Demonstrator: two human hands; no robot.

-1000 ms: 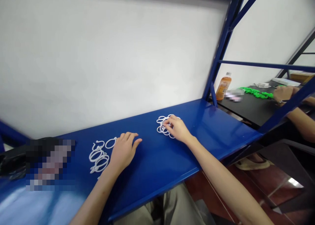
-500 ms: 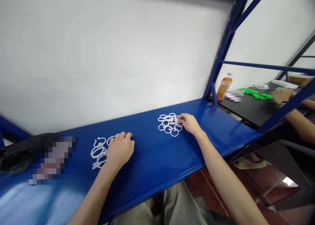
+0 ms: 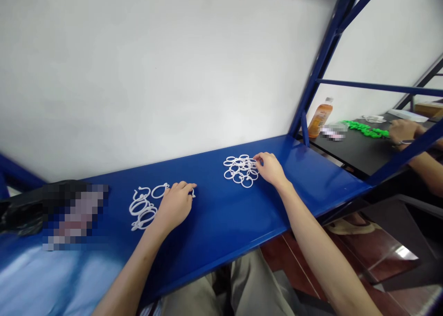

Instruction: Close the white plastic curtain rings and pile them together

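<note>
My left hand (image 3: 176, 203) is over the blue shelf with its fingers curled, closed on a white plastic ring (image 3: 193, 193). Only a small bit of that ring shows under the fingertips. To the left of the hand lie several loose white rings (image 3: 140, 207) with small knobs or tails, partly covered by my wrist. My right hand (image 3: 272, 168) is at the right edge of a flat cluster of overlapping white rings (image 3: 238, 170). Its thumb and index finger pinch a ring at that edge.
The blue metal shelf (image 3: 214, 219) meets a white wall behind. A black plastic bag (image 3: 20, 210) lies at the left. Blue frame posts (image 3: 316, 71) stand at the right. Beyond are a bottle (image 3: 320, 120), green pieces (image 3: 367, 129) and another person's hand (image 3: 403, 131) on a black table.
My left hand has shifted right, away from the loose rings, and a bit of white ring now shows beneath its fingers. My right hand remains at the cluster's edge. The view has tilted slightly.
</note>
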